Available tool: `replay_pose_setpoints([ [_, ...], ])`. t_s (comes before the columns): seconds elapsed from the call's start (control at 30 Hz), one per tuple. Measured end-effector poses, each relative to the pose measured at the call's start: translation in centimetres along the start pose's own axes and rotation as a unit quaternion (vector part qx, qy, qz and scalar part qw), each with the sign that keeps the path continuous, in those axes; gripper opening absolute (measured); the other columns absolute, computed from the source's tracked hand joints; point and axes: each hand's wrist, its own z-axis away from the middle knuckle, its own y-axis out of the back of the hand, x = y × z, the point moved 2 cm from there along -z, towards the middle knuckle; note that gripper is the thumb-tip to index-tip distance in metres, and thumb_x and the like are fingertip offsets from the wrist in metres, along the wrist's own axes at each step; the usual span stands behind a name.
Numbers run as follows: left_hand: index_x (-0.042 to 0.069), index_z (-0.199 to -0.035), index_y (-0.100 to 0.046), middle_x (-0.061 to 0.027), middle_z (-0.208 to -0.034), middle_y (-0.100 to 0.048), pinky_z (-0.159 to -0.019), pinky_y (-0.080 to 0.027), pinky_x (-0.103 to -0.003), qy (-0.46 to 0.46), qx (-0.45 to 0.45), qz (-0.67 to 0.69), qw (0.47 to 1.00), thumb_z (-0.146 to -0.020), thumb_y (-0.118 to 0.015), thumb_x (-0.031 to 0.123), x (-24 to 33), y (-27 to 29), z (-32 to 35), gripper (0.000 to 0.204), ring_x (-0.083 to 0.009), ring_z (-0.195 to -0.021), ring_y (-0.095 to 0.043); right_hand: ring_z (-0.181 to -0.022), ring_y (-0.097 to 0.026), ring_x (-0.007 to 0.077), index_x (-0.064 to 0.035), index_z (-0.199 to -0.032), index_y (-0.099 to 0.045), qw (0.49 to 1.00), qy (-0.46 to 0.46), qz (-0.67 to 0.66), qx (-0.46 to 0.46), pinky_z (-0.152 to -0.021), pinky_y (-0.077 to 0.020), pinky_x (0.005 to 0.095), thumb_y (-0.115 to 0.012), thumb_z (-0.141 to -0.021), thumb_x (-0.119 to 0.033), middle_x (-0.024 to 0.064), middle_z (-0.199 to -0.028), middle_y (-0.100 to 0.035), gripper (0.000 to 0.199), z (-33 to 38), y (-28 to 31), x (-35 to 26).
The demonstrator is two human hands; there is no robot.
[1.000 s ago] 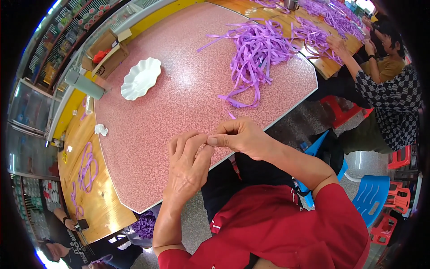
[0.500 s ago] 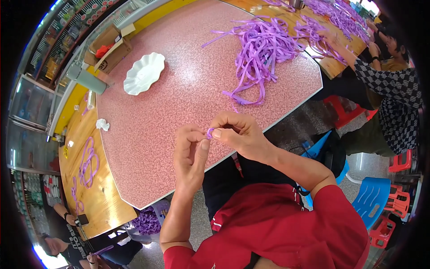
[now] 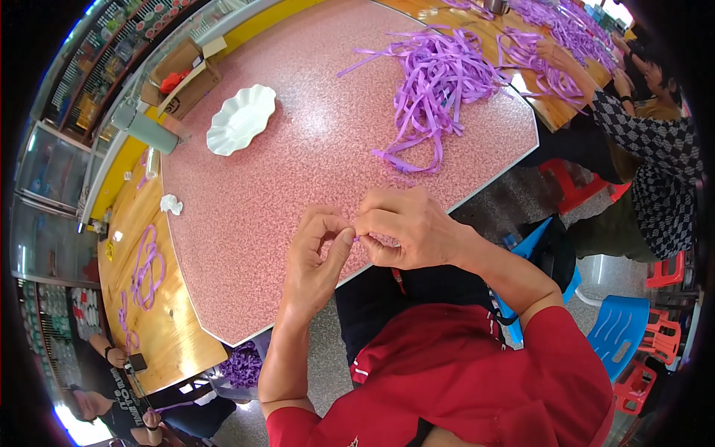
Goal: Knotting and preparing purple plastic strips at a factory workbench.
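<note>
Above the near edge of the pink speckled table (image 3: 246, 246), my two hands meet fingertip to fingertip. Between them shows a small bit of purple ribbon (image 3: 356, 239), mostly covered by the fingers. My left hand (image 3: 319, 249) pinches it between thumb and forefinger. My right hand (image 3: 406, 227) is closed on the same ribbon, knuckles up, its fingertips partly hidden. Beyond my right hand lies a big tangled heap of purple ribbons (image 3: 439, 82) on the table.
A white scalloped dish (image 3: 242, 119), a green bottle (image 3: 145, 130), an opened cardboard box (image 3: 190, 82) and a crumpled tissue (image 3: 171, 204) stand to the left. Purple loops (image 3: 149, 276) lie on the wooden table. A bin of purple pieces (image 3: 242, 365) sits below. Co-workers handle ribbons at both sides.
My right hand has turned over so its knuckles face up, and has shifted slightly right. The small purple loop seen before is now mostly covered by my fingers.
</note>
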Motion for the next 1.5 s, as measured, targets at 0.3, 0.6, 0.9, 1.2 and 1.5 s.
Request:
replay_pose_setpoints([
  [0.3,0.0,-0.093,-0.061,-0.0075,-0.1,-0.055,-0.079,-0.046,-0.027,0.0,0.05,-0.022,0.999,-0.091,-0.065,0.005,-0.4,0.1,0.0,0.007,-0.0157,-0.091,-0.055,-0.063,-0.063,0.0223,-0.006,-0.088,-0.067,0.997,-0.043,0.058,-0.004,-0.052,-0.0487,0.0337,-0.076,-0.075,-0.004,0.0064,-0.082,-0.063,0.016,0.2,0.0,-0.4],
  [0.6,0.001,-0.094,-0.066,-0.0032,-0.098,-0.059,-0.082,-0.045,-0.027,0.099,0.02,0.179,0.979,-0.093,-0.067,0.009,-1.6,0.4,0.0,0.009,-0.0115,-0.09,-0.056,-0.063,-0.063,0.0221,-0.0082,-0.084,-0.061,0.995,-0.081,0.049,0.039,-0.052,-0.0479,0.0339,-0.074,-0.077,-0.007,0.0048,-0.078,-0.058,0.015,0.4,-1.0,-0.9],
  [0.9,0.002,-0.102,-0.064,-0.0013,-0.1,-0.061,-0.086,-0.046,-0.025,0.135,0.06,0.255,0.956,-0.092,-0.068,0.004,-1.8,-1.1,0.5,0.011,-0.0094,-0.093,-0.058,-0.066,-0.064,0.0228,-0.0044,-0.084,-0.061,0.992,-0.11,0.009,0.066,-0.054,-0.0505,0.0328,-0.074,-0.073,0.002,0.0066,-0.08,-0.062,0.018,0.6,-1.3,0.3],
  [1.2,0.001,-0.097,-0.062,-0.0029,-0.1,-0.057,-0.082,-0.047,-0.025,0.032,0.131,0.111,0.985,-0.093,-0.066,0.005,-2.2,-1.4,0.3,0.006,-0.01,-0.09,-0.056,-0.064,-0.062,0.0209,-0.0034,-0.085,-0.062,0.996,-0.077,0.008,0.037,-0.052,-0.049,0.0305,-0.074,-0.075,0.001,0.0066,-0.08,-0.062,0.017,0.5,-0.9,0.3],
  [1.5,0.0,-0.093,-0.059,-0.0088,-0.09,-0.056,-0.081,-0.046,-0.031,-0.065,0.114,-0.083,0.988,-0.085,-0.063,-0.003,-0.7,-1.3,-0.2,0.009,-0.0196,-0.085,-0.056,-0.062,-0.06,0.0191,-0.0032,-0.085,-0.062,0.996,-0.072,-0.032,0.044,-0.05,-0.0458,0.0308,-0.073,-0.077,0.001,0.0068,-0.081,-0.061,0.014,0.4,-1.1,0.4],
])
